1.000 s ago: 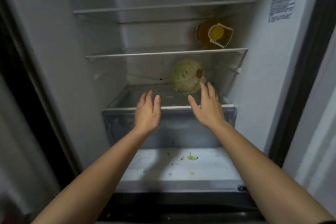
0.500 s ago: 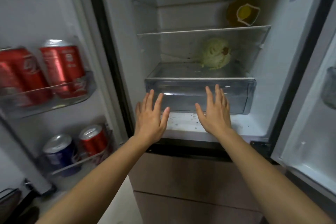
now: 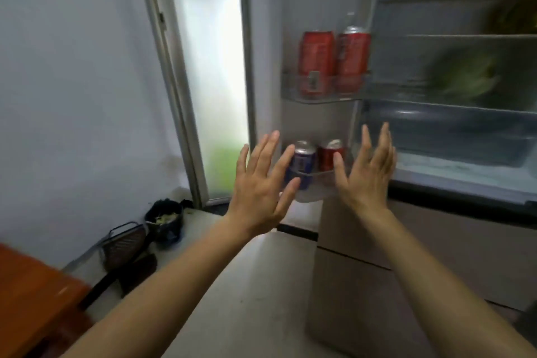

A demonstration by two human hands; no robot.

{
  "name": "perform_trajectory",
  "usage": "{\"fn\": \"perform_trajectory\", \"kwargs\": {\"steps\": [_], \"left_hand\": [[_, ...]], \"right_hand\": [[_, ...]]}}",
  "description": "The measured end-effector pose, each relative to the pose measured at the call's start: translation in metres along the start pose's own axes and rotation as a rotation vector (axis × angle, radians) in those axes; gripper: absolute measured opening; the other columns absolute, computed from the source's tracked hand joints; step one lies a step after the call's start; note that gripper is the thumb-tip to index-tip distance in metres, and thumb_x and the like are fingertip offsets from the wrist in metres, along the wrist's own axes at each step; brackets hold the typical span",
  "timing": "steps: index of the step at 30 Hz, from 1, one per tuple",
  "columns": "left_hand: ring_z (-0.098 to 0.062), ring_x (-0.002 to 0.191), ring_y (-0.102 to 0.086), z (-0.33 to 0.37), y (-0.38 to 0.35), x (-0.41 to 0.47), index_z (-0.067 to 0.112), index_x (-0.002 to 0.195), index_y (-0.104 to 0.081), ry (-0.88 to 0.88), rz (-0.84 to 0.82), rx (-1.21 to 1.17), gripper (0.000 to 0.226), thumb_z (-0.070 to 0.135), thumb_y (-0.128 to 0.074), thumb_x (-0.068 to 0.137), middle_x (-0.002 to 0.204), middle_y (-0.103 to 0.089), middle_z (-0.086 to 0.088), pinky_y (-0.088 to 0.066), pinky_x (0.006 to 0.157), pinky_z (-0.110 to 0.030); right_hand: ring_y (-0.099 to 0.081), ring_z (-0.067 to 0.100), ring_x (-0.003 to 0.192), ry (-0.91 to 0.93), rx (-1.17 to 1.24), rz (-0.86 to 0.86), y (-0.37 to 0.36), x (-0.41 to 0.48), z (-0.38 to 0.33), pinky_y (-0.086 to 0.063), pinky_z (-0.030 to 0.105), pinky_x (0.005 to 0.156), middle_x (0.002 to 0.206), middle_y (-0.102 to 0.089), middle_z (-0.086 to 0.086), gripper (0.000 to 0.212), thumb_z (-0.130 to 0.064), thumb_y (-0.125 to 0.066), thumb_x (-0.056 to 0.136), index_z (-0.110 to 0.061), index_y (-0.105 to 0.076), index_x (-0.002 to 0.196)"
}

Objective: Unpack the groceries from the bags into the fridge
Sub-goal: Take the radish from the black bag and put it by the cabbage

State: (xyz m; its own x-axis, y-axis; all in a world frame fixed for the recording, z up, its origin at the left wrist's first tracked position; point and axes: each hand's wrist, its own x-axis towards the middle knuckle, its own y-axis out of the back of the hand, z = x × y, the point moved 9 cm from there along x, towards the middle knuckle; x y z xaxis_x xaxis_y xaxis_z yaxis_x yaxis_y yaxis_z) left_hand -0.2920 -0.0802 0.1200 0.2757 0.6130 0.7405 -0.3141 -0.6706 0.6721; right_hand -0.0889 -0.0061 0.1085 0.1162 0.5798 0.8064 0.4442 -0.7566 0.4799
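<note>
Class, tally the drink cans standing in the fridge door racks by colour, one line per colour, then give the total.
Red cans: 3, two on the upper rack and one on the lower rack
Blue cans: 1, on the lower rack
Total: 4

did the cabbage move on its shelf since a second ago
No. The cabbage sits on the same glass shelf just above the clear drawer as before; only the head camera swung left, sliding it toward the frame's right edge.
</note>
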Motion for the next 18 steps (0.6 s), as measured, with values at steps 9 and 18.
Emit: {"fn": "perform_trajectory", "kwargs": {"steps": [9, 18], "left_hand": [[-0.035, 0.151, -0.017, -0.283, 0.190, -0.221, 0.012, 0.152, -0.034, 0.576, -0.033, 0.403, 0.063, 0.048, -0.033, 0.100, 0.163, -0.019, -0.018, -0.016, 0.119, -0.061], [-0.029, 0.154, -0.002, -0.437, 0.318, -0.461, 0.012, 0.157, -0.025, 1.086, -0.186, 0.664, 0.072, 0.055, -0.020, 0.100, 0.167, -0.002, -0.013, -0.009, 0.121, -0.060]], "right_hand": [[-0.007, 0.041, 0.154, 0.447, 0.305, -0.198, -0.126, -0.109, -0.357, -0.006, 0.057, 0.123, 0.164, -0.007, 0.025, 0.079, -0.051, -0.054, 0.095, -0.013, -0.023, 0.157], [-0.006, 0.043, 0.153, 0.725, 0.478, -0.601, -0.259, -0.268, -0.637, -0.011, 0.061, 0.122, 0.165, -0.004, 0.025, 0.080, -0.056, -0.045, 0.096, -0.016, -0.016, 0.159]]}}
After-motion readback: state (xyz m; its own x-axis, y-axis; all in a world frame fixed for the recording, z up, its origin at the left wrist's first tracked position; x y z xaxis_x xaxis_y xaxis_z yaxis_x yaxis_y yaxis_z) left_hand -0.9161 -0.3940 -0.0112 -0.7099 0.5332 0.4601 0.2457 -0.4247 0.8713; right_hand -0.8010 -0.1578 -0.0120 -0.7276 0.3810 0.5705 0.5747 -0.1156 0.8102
